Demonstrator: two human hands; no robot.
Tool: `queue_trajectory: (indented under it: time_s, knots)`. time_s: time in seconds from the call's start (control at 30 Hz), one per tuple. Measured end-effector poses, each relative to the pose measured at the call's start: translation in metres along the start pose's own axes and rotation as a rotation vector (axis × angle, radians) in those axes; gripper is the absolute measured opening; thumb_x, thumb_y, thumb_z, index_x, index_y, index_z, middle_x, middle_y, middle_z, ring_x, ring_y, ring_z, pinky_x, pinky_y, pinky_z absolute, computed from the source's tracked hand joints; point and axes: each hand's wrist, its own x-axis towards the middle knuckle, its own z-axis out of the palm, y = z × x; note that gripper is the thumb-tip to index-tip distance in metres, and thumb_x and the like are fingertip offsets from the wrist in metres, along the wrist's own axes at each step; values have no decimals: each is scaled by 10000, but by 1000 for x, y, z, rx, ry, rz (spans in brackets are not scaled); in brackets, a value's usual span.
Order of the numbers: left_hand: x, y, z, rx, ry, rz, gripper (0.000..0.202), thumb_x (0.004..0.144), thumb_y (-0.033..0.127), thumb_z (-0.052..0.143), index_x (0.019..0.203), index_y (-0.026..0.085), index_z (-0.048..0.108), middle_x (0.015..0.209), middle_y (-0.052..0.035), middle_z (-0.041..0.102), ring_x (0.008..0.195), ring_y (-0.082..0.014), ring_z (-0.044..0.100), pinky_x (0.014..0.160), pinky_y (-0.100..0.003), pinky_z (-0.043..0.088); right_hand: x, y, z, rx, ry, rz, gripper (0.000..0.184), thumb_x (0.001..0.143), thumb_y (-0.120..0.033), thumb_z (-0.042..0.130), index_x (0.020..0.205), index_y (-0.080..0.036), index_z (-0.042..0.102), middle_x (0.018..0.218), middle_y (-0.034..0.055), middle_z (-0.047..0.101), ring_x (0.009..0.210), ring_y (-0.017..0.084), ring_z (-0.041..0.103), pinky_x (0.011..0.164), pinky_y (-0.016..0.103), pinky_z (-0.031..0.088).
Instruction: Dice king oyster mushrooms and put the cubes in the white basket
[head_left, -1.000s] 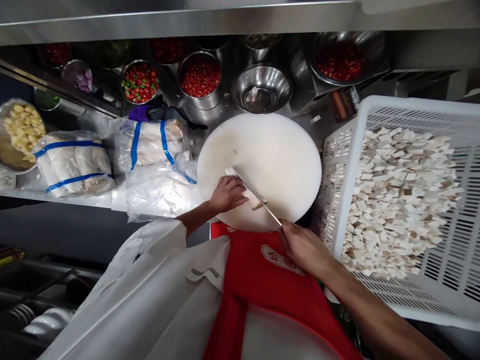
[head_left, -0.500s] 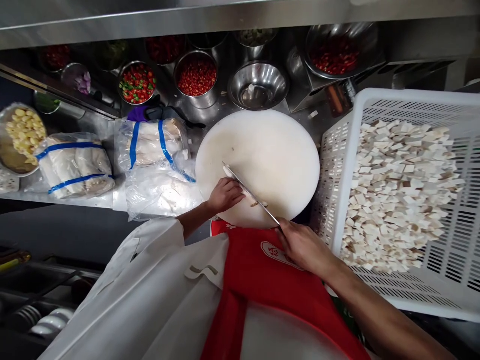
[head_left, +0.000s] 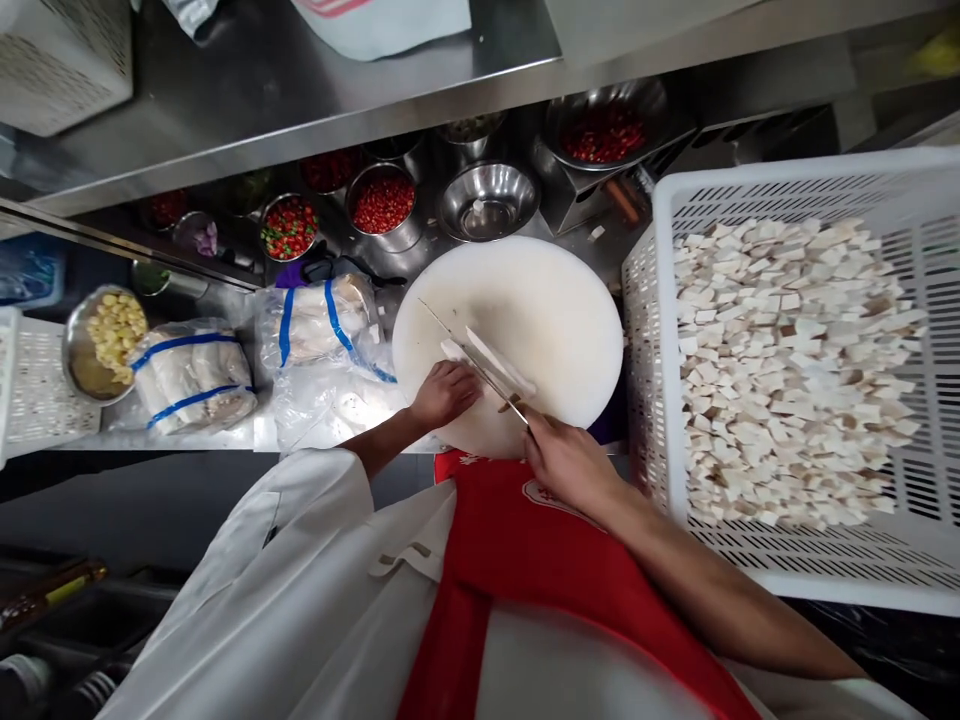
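Plainly, knife: we see its handle clamped in our right hand, the blade slanting up-left from that grip.
White piece: pale, partly hidden, between blade and left hand, whose bent fingers hold it down.
Long slice: slender, white, just right of the blade.
Board: round, off-white, beneath both.
Basket: right of the grip, heaped with pale chunks.
Counter: steel, beyond the board.
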Motion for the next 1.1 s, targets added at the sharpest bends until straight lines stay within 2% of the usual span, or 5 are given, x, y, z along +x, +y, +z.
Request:
queue_trajectory:
  time_s: [0.17,0.3,0.4,0.7,1.1]
  knots:
    - [25,-17,-22,60,-166,122,296,979,358,483,1124,188,677,1222,-93,661,1127,-245,572,969,-397,409,-25,8,-9,131,199,39,429,981,-263,364,1367,-130,496,1127,137,711,919,275,706,783,354,515]
    - [63,-29,-22,70,-351,301,641,861,491,655,1419,226,484,1511,-98,438,1389,-327,367,1143,-464,261,-49,22,8,220,339,186,419,977,-329,396,1305,-121,555,1039,134,738,907,284,707,763,352,521]
    - [74,-34,-19,82,-451,335,630,848,507,670,1403,260,500,1471,-80,481,1350,-309,412,1140,-438,265,-69,28,26,283,372,317,434,968,-366,422,1308,-136,562,985,124,749,870,286,709,727,348,518]
    - [23,-3,3,173,-125,-202,611,850,665,562,1243,201,617,1168,-125,610,1067,-296,537,915,-422,428,-84,15,61,367,269,388,455,962,-336,412,1359,-143,524,1069,130,741,958,285,706,802,357,511]
    - [-22,-18,4,60,-13,-217,520,902,556,573,1312,238,592,1240,-84,622,1176,-271,500,985,-416,394,-72,-16,49,113,223,254,447,991,-330,368,1361,-118,503,1114,158,722,994,293,695,827,374,513]
